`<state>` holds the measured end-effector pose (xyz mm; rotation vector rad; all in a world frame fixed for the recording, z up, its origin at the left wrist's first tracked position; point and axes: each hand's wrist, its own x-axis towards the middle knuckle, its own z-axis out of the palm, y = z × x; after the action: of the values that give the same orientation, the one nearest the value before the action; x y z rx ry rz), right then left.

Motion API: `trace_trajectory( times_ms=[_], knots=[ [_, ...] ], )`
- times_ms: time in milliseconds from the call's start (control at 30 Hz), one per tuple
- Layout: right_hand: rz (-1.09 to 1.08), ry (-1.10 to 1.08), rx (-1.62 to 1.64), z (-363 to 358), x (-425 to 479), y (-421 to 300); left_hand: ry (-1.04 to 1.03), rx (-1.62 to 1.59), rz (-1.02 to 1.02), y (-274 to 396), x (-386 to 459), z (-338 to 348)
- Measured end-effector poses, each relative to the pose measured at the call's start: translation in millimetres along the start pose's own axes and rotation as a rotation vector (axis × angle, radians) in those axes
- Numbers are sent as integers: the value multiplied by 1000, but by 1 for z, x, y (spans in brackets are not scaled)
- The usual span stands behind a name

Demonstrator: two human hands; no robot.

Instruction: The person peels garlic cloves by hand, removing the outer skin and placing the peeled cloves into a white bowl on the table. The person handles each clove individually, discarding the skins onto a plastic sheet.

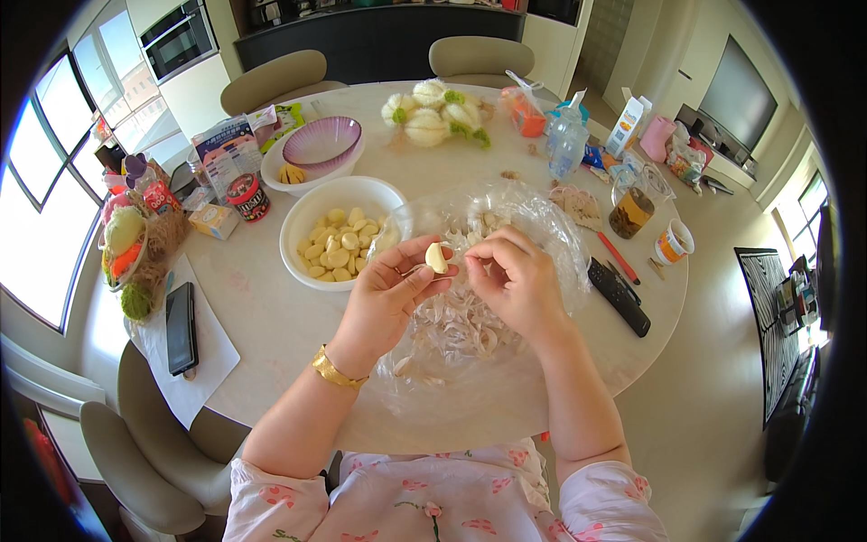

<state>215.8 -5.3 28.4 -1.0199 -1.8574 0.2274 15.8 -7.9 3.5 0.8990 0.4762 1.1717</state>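
My left hand (399, 281) holds a pale garlic clove (437, 258) between thumb and fingers, with a bit of skin hanging by it. Close to its right is my right hand (511, 278), thumb and forefinger pinched together; whether they hold a scrap of skin cannot be told. Beneath both hands a clear plastic bag (433, 396) lies spread on the table, with a heap of papery garlic skins (467, 322) on it. Some garlic pieces (491, 220) rest on the bag's far part. Left of it stands a white bowl (298, 267) holding many peeled cloves (339, 247).
Behind the white bowl stands another with a purple dish (322, 142) in it. A phone (181, 328) lies on paper at left. At right are a remote control (620, 298), a red pen (618, 257), a glass jug (631, 213) and a paper cup (673, 242). Crocheted items (430, 115) lie at the back.
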Motion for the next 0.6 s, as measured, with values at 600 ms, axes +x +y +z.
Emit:
trace_trajectory(
  times_ms=[600],
  knots=[
    [-9,-75,117,-6,3,-8,-2,121,74,-3,0,-2]
  ],
)
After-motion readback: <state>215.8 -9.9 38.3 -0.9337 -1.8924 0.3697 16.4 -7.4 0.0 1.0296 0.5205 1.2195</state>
